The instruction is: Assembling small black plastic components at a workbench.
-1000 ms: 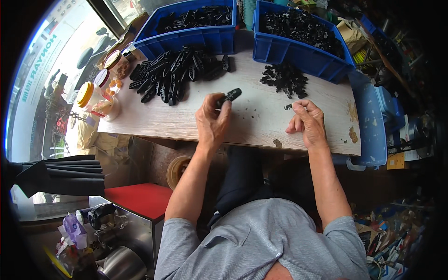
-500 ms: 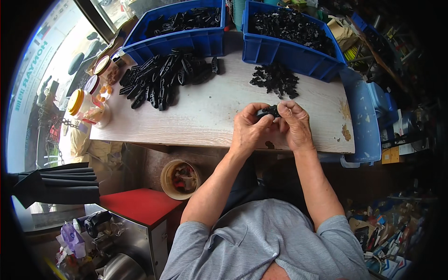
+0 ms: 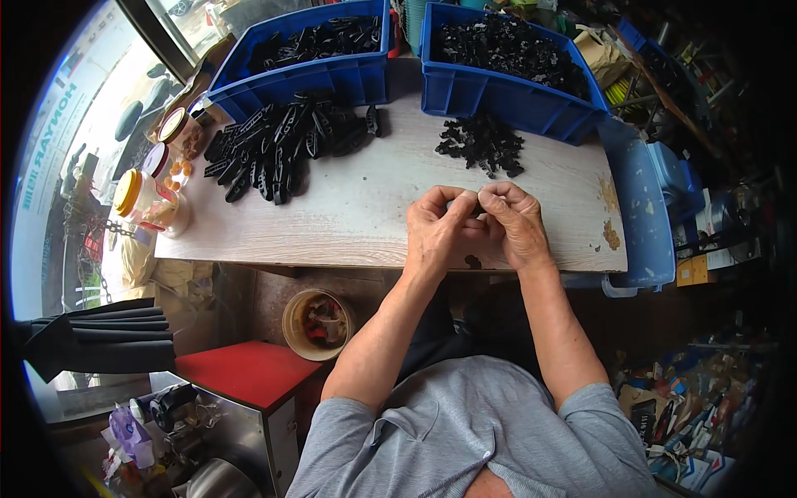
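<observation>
Over the front part of the table, my left hand (image 3: 432, 228) and my right hand (image 3: 520, 228) meet at the fingertips. Both are closed around one small black plastic part (image 3: 476, 211), pinched between thumbs and fingers. Most of that part is covered by the fingers, so its full shape is hidden. Just beyond my hands lies a loose heap of small black plastic pieces (image 3: 481, 145). Farther left is a pile of longer, oblong black plastic parts (image 3: 278, 149), with slots along them.
Two blue bins, one of oblong parts (image 3: 303, 81) and one of small pieces (image 3: 506, 109), stand along the table's (image 3: 349, 220) far edge. Lidded jars (image 3: 154, 207) line its left end. A bucket (image 3: 290, 328) and a red-topped cabinet (image 3: 241, 373) are below. A light-blue tub (image 3: 643, 207) adjoins the right edge.
My thumbs and fingers have closed further over the black plastic part, which showed more before. My hands stay together; the whole view has shifted slightly.
</observation>
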`<action>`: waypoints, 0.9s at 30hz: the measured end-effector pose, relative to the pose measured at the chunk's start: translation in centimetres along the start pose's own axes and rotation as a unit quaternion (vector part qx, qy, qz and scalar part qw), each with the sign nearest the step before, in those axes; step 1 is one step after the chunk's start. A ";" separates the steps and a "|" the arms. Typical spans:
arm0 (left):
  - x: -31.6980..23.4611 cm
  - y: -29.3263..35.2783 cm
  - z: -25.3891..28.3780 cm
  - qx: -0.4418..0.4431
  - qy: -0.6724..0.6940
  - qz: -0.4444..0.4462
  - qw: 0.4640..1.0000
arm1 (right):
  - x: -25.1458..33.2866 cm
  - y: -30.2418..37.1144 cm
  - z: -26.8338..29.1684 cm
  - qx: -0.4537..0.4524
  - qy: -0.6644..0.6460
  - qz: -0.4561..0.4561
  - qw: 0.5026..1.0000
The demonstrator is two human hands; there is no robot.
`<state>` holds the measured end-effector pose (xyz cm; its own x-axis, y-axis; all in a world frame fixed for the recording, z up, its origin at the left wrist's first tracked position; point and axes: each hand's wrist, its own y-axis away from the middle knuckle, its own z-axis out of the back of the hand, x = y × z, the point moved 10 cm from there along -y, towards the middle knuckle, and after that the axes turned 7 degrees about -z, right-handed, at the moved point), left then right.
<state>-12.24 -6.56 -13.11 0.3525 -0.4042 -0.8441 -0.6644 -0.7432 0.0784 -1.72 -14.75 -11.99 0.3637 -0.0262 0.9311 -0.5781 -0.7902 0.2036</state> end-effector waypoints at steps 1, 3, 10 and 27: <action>-0.1 0.0 -0.1 0.001 0.000 0.000 1.000 | 0.1 0.1 -0.1 -0.002 -0.007 -0.006 1.000; 0.0 0.1 0.2 -0.016 0.010 0.008 1.000 | 0.3 0.1 0.0 -0.006 0.028 -0.007 1.000; -0.3 0.3 0.6 -0.024 0.025 -0.017 0.999 | -0.3 0.0 -0.9 0.008 0.074 -0.088 0.993; -0.2 0.4 -0.3 0.050 -0.007 -0.051 0.997 | 2.0 1.5 5.1 -0.126 -0.015 -0.011 0.992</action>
<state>-12.38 -6.93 -12.75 0.4131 -0.3204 -0.8525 -0.6876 -0.7235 -0.0613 1.89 -19.13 -11.41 0.3976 -0.0313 0.9170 -0.7323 -0.6130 0.2965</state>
